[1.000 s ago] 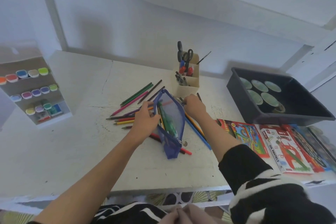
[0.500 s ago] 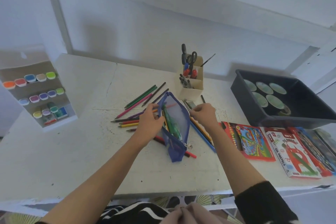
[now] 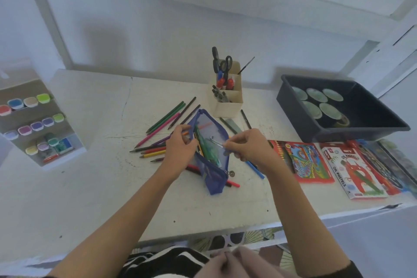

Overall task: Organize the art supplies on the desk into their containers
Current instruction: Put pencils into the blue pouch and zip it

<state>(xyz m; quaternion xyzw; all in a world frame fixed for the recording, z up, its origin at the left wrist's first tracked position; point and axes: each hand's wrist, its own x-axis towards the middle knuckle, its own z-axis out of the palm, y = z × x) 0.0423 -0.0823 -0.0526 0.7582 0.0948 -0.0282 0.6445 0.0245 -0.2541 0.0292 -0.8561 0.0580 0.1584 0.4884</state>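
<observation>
Several coloured pencils point(image 3: 160, 129) loose on desk point(image 3: 101, 187) | some already inside blue mesh pouch point(image 3: 213, 181) | my left hand point(image 3: 179, 148) grips its mouth | right hand point(image 3: 248, 145) pinches slim pen point(image 3: 217, 143) over it | I judge under half done

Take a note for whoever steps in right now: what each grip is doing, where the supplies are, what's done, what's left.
Left grip holds the blue pouch open by its rim.
Right grip pinches a thin tool over the pouch; it is too blurred to name.
Done: some pencils and a green item sit inside the pouch.
Left: loose coloured pencils lie beside and under the pouch on the desk. The pastel boxes lie flat at the right.
</observation>
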